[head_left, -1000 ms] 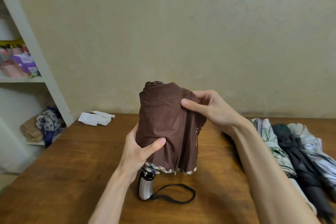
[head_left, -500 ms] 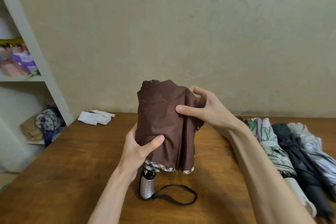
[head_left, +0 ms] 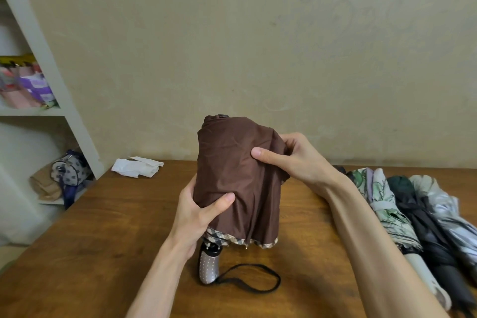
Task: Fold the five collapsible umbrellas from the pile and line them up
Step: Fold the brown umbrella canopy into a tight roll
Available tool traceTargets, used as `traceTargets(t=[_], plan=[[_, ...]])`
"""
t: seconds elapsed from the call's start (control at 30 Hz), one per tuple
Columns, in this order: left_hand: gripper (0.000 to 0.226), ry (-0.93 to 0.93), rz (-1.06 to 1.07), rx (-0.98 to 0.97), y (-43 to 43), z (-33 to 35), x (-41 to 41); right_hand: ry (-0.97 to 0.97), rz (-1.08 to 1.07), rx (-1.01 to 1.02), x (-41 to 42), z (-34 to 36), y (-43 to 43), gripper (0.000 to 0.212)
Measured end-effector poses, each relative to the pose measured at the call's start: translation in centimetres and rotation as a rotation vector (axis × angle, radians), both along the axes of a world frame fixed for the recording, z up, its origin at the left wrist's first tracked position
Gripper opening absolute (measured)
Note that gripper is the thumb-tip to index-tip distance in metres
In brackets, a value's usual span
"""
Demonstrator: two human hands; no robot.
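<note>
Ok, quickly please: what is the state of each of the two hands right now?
Left hand: closed, gripping the lower part of the brown umbrella.
Right hand: closed, pinching the same umbrella's fabric higher up.

A home room: wooden table (head_left: 103, 253), shelf (head_left: 31, 111) holding bags (head_left: 69, 170).
</note>
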State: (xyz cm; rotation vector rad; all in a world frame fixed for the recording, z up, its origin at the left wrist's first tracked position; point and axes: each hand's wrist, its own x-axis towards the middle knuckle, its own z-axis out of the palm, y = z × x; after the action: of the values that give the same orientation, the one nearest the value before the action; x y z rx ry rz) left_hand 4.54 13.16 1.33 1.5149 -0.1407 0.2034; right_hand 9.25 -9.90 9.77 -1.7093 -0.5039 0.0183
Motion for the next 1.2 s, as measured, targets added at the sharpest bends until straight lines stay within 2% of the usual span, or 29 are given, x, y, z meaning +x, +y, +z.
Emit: traceTargets(t=[0.23,0.27,0.3,0.4,0.5,0.57,0.7,0.83,0.97,1.13,1.2], plan=[[0.083,-0.004,0.000,-0.014,-0.1,0.1,-0.1,-0.040,-0.018,-0.229,0.1,0.0,0.3,0.090],[0.083,-0.001,0.004,-0.018,0.0,0.1,-0.1,-0.034,-0.019,-0.217,0.1,0.0,0.4,0.091],[0.084,0.003,0.005,-0.021,0.0,0.1,-0.1,-0.042,-0.024,-0.200,0.1,0.0,0.3,0.083],[0.084,0.006,0.003,-0.024,0.1,0.1,-0.1,-0.094,-0.066,-0.060,-0.2,0.5,0.3,0.030],[0.084,0.001,-0.004,-0.013,0.0,0.1,-0.1,-0.091,0.007,0.165,-0.1,1.4,0.5,0.039],[0.085,0.003,-0.006,-0.011,0.0,0.1,-0.1,-0.064,0.081,0.224,0.2,1.7,0.8,0.043],[0.086,0.006,-0.006,-0.015,0.1,0.0,-0.1,-0.060,0.057,0.242,0.4,1.7,1.1,0.028],[0.086,0.001,-0.008,-0.013,0.0,0.0,0.0,-0.078,0.031,0.202,0.3,1.7,0.9,0.019],[0.087,-0.005,-0.009,-0.011,0.0,0.0,0.0,-0.112,0.040,0.072,0.2,2.1,0.5,0.007],[0.086,-0.003,-0.011,-0.021,0.0,0.0,0.0,-0.127,0.074,0.031,-0.2,2.7,0.1,0.013],[0.083,0.000,-0.020,-0.025,0.0,0.0,-0.1,-0.163,0.070,-0.067,-0.1,3.0,0.0,0.018]])
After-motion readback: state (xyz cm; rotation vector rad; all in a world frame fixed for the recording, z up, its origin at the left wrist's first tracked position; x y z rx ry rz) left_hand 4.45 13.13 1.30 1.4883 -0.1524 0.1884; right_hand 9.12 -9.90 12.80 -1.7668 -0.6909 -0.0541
